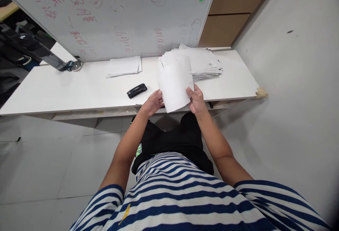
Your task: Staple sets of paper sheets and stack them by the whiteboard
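Between my two hands, above the front edge of the white table, is a sheaf of white paper [175, 86]; how many sheets it has I cannot tell. My right hand [196, 99] pinches its right edge, thumb on top. At the left edge, my left hand [153, 103] has its fingers curled against the paper, partly hidden behind it. A thick, uneven stack of paper [206, 63] lies just behind the held sheets. To the left of my left hand rests a black stapler [137, 90]. Farther back is a smaller, neater pile of paper [124, 65].
The long white table [66, 93] runs across the view, with an open shelf under its front edge. A whiteboard [127, 15] with red writing stands behind it. Brown boxes [225, 29] and a grey wall [296, 82] are on the right. A clear bottle [50, 56] leans at the left.
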